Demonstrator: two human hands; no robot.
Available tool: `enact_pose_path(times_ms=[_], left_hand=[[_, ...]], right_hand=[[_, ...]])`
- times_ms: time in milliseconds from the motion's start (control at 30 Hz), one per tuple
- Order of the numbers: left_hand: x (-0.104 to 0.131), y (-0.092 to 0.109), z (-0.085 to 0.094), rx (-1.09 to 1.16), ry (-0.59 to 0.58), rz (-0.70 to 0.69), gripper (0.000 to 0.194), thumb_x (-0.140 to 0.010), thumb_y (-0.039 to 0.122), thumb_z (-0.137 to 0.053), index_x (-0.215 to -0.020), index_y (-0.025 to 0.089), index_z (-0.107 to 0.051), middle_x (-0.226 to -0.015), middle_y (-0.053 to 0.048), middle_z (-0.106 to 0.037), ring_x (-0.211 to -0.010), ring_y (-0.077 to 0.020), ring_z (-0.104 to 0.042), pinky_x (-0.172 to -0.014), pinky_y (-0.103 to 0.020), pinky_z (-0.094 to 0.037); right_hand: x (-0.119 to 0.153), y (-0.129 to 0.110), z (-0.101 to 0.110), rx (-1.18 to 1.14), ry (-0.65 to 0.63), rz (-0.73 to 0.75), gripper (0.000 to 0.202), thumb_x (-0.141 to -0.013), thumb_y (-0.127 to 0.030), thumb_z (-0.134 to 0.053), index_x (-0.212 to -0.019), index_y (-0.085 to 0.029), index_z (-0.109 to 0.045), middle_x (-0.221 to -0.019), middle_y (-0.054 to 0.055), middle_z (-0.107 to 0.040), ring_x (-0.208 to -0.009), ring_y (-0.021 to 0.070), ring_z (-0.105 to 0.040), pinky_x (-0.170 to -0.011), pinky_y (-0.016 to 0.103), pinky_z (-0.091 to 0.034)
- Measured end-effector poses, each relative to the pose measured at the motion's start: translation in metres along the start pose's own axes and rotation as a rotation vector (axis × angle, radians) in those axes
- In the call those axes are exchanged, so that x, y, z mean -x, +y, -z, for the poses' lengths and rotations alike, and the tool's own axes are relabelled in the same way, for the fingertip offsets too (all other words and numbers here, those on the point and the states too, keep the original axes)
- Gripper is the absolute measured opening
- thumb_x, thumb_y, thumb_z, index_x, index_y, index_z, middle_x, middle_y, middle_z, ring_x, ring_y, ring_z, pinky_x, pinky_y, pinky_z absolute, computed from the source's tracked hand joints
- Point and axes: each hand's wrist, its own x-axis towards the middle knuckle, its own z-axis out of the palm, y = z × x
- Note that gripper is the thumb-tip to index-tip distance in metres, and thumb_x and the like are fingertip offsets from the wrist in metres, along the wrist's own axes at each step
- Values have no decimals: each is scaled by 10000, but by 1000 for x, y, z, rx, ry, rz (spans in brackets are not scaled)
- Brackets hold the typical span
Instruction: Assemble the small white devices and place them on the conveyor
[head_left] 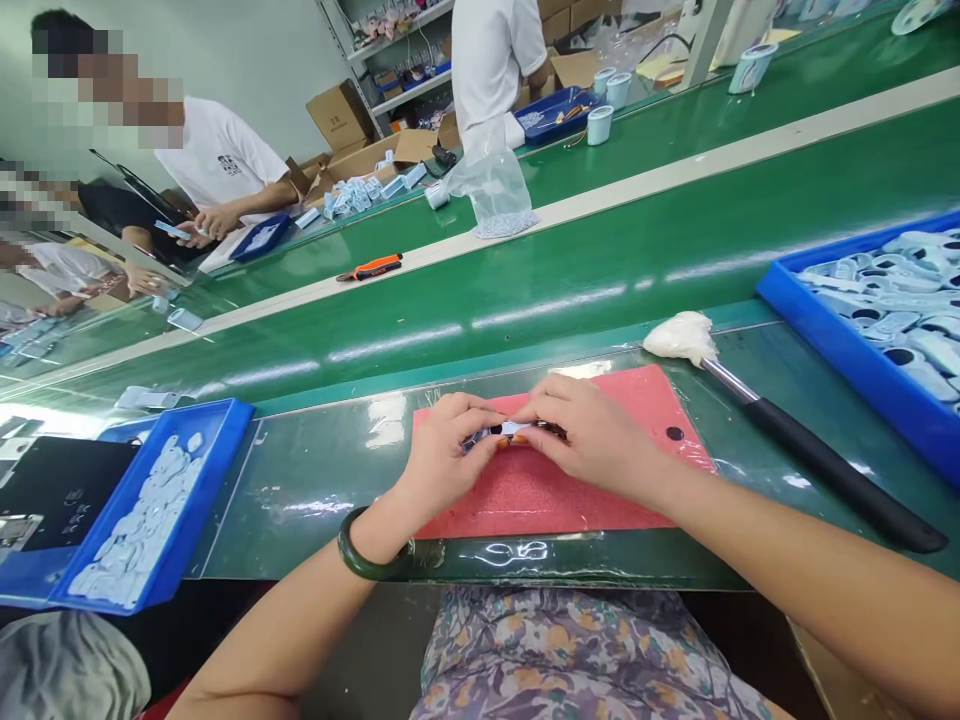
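Both hands meet over the red foam mat (547, 495), w/ a small light-blue part (508, 430) pinched between them. Left hand (446, 450) has its fingertips clamped on the part's left end, right hand (592, 430) grips the right end, so the two hands are basically touching, thumbs nearly together. The part's long axis runs left-right, parallel to the bench edge, sitting just above or on the mat's upper middle. Can't tell which, fingers hide the underside. There's something dark at the right end under the right fingers, too small to say what it is.

Neither hand is nearer tbh, the part is dead center between them, straight ahead of the body.

Around it: blue bin (196, 500) of pale flat pieces well off to the left, another blue tray (825, 330) full of light-blue housings off to the right. A black-handled tool w/ a white cloth-wrapped head (750, 395) lies diagonally just right of the mat, head near the mat's top right corner. Green bangle (360, 555) on the left wrist. Green conveyor belt (525, 280) runs past behind, w/ an orange box cutter (373, 267) on its far side. Other ppl in white shirts are working across the belt, their hands well apart from these.
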Motion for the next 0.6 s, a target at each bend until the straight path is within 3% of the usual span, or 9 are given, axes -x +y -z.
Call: enact_pose_path(times_ms=[133,200,267,367,500,600], left_hand=[[-3,-2,2,5,-42,28,135,-892,196,-694,-1002,248,-752,-996,-40,-730,-956,-193,-684,-872,-375,-582],[-2,-1,2,-15,-42,-13,134,-895,200,-694,-1012,243,-746,-1013,-49,-737,-1011,-211,-689,-908,-405,-585],[4,3,2,-66,-12,-94,120,-897,212,-697,-1010,234,-730,-1060,-61,-746,-1138,-251,-666,-983,-471,-568],[18,12,0,-166,30,-168,99,-897,237,-702,-994,221,-699,-1180,-83,-731,-1295,-304,-588,-1058,-561,-524],[32,21,-5,-215,17,-164,256,-917,281,-681,-1158,195,-660,-1257,-133,-700,-1251,-310,-612,-1042,-568,-538],[32,23,-8,-202,-9,-146,241,-943,256,-624,-1171,187,-657,-1210,-132,-714,-1165,-288,-649,-996,-520,-570]], right_hand=[[1,5,-4,-176,-34,-139,151,-973,-114,-631,-996,-232,-722,-1022,20,-660,-986,195,-602,-863,348,-482],[1,7,-3,-274,-91,-219,155,-971,-113,-641,-1002,-240,-724,-1020,5,-679,-978,187,-621,-850,336,-499],[2,7,-2,-314,-147,-242,199,-951,-149,-695,-1127,-240,-703,-1122,20,-686,-1041,204,-628,-899,358,-511],[4,3,1,-216,-243,-175,463,-944,-225,-741,-1378,-238,-578,-1319,69,-633,-1198,262,-580,-1046,464,-459],[8,-6,2,-71,-405,-125,279,-1038,-248,-611,-1317,-240,-618,-1228,63,-657,-1150,274,-577,-1020,492,-454],[9,-11,-4,11,-399,-133,257,-1041,-221,-582,-1292,-202,-631,-1181,76,-660,-1103,277,-576,-975,471,-475]])
